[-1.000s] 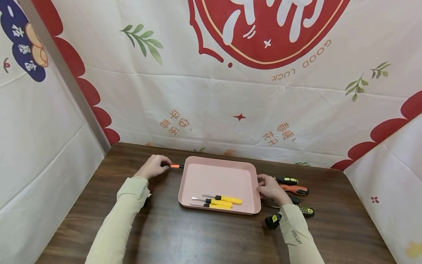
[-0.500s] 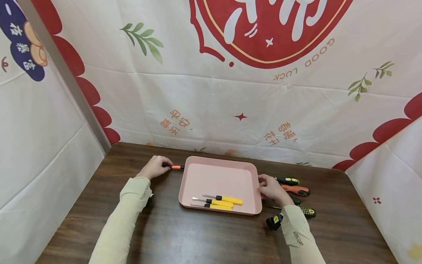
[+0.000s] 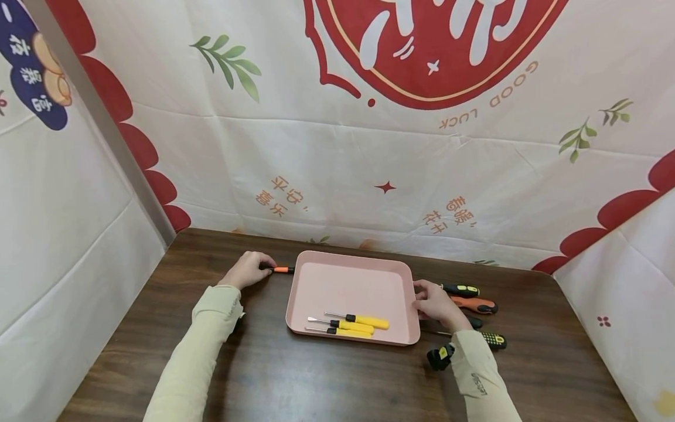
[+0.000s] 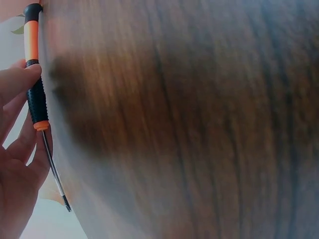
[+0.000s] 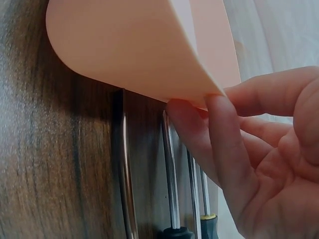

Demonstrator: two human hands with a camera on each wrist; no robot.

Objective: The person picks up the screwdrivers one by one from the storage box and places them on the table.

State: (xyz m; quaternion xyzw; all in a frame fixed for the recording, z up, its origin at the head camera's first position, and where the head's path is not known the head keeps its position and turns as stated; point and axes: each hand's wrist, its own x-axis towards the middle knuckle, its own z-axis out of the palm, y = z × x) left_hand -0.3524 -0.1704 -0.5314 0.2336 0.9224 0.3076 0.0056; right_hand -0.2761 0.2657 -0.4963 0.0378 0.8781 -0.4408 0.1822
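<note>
A pink tray [image 3: 358,281] lies on the table, with three yellow-handled screwdrivers [image 3: 364,323] near its front edge. Left of it, my left hand [image 3: 246,269] pinches the black grip of an orange-and-black screwdriver [image 4: 36,94]. That handle's butt end is right at the tray's left wall, while the metal shaft points away from it in the left wrist view. My right hand [image 3: 436,303] grips the tray's right wall between thumb and fingers; in the right wrist view the fingertips [image 5: 187,117] are under its lower edge.
Right of the tray lie several larger tools: a black-and-yellow handle [image 3: 460,290], an orange handle [image 3: 474,304] and a dotted handle [image 3: 493,340]. A black tape measure [image 3: 440,356] sits by the right sleeve. Printed cloth [image 3: 337,152] hangs behind the table [image 3: 316,381].
Both hands keep their grips in nearly the same places. The whole scene shifts slightly in the head view; the tray and its screwdrivers show no clear move.
</note>
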